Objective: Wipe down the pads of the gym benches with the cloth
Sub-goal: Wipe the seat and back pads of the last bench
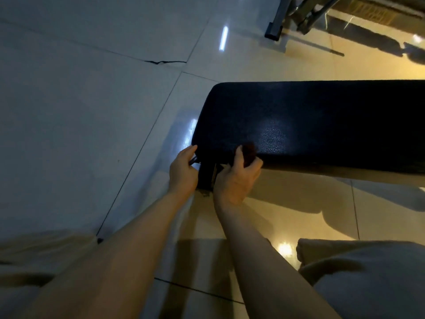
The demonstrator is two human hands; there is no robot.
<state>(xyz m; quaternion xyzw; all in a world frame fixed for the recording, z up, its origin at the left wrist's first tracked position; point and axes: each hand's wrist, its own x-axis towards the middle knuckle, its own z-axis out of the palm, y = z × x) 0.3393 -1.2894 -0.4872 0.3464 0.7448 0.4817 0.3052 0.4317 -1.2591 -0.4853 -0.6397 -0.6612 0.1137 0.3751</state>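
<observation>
A black gym bench pad [322, 116] stretches from the middle of the view to the right edge, its near end over a dark metal leg [205, 176]. My right hand [236, 178] grips a small dark reddish-brown cloth [249, 153] against the pad's near side edge. My left hand [182, 171] holds the pad's near left corner, thumb on top and fingers curled under the edge. Most of the cloth is hidden inside my fist.
Glossy floor tiles [92, 111] with a crack lie to the left. Metal frames of other gym equipment [296, 17] stand at the top right. My knees in light trousers [368, 272] fill the lower corners.
</observation>
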